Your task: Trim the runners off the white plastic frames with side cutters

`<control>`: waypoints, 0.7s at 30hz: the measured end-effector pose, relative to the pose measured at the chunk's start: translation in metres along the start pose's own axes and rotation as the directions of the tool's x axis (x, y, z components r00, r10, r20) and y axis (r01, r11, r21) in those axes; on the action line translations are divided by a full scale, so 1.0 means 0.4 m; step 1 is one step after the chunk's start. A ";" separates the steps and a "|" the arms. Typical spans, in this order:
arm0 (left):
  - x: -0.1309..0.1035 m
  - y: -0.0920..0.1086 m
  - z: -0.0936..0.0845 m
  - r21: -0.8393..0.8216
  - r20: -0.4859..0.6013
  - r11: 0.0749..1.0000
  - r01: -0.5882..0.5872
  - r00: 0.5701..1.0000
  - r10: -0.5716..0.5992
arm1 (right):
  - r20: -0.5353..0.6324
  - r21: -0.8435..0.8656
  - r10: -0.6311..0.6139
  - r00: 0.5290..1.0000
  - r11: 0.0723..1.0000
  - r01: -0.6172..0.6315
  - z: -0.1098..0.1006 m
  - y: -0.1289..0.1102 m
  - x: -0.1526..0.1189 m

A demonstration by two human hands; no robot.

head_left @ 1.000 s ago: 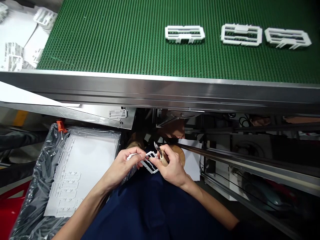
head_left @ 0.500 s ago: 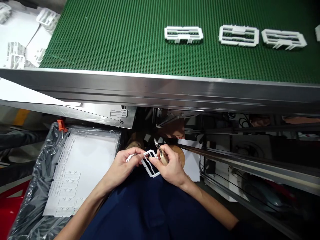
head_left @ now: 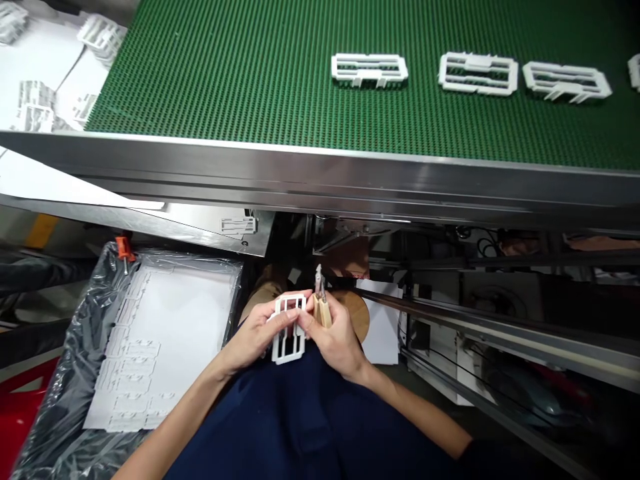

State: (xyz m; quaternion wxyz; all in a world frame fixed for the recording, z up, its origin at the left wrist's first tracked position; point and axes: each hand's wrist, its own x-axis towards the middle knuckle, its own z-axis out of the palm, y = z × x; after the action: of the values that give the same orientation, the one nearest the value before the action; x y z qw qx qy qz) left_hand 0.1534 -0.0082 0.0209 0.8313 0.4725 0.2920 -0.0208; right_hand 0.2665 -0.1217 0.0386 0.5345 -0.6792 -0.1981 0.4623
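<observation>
A white plastic frame [head_left: 289, 347] with slotted openings is held upright in front of my lap. My left hand [head_left: 260, 330] grips it from the left, with the thumb laid across its bars. My right hand [head_left: 337, 333] is closed around a pair of nippers [head_left: 323, 307] with pale handles, their metal jaws pointing up and away from me. The right thumb touches the frame's right edge. The fingers behind the frame are partly hidden.
Above my hands runs a green ribbed conveyor belt [head_left: 240, 80] with a metal side rail [head_left: 300, 160]; several white frames [head_left: 370, 69] lie on it. At left stands a box lined with black plastic [head_left: 65, 373], holding white frames on paper. An orange-handled tool [head_left: 124, 249] rests on its rim.
The frame has turned more upright and shifted left, and my left thumb now lies across it. The nippers have swung to point more straight up.
</observation>
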 end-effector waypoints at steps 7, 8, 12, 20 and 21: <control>-0.002 0.000 0.003 -0.130 -0.042 0.985 0.117 0.992 -0.123 | 0.142 -0.444 -0.077 0.987 0.886 0.133 -0.073 -0.051 0.018; -0.003 0.004 0.003 -0.113 -0.012 0.985 0.133 0.991 -0.135 | 0.170 -0.511 -0.107 0.980 0.840 0.181 -0.084 -0.061 0.029; -0.008 0.015 0.003 0.007 0.081 0.984 0.180 0.980 -0.180 | 0.447 -0.631 -0.115 0.887 0.662 0.404 -0.110 -0.101 0.081; -0.012 0.020 0.001 0.060 0.136 0.960 0.273 0.951 -0.279 | 0.759 -0.541 0.006 0.651 0.562 0.626 -0.117 -0.146 0.144; -0.011 0.019 0.001 0.050 0.142 0.960 0.274 0.950 -0.279 | 0.768 -0.532 0.018 0.640 0.576 0.621 -0.118 -0.147 0.148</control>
State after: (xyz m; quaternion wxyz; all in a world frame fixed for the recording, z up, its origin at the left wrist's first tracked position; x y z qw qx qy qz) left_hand 0.1523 -0.0055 0.0293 0.8322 0.4366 0.2928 -0.1762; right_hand 0.3484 -0.0817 0.0674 0.1548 -0.5566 -0.6842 0.4451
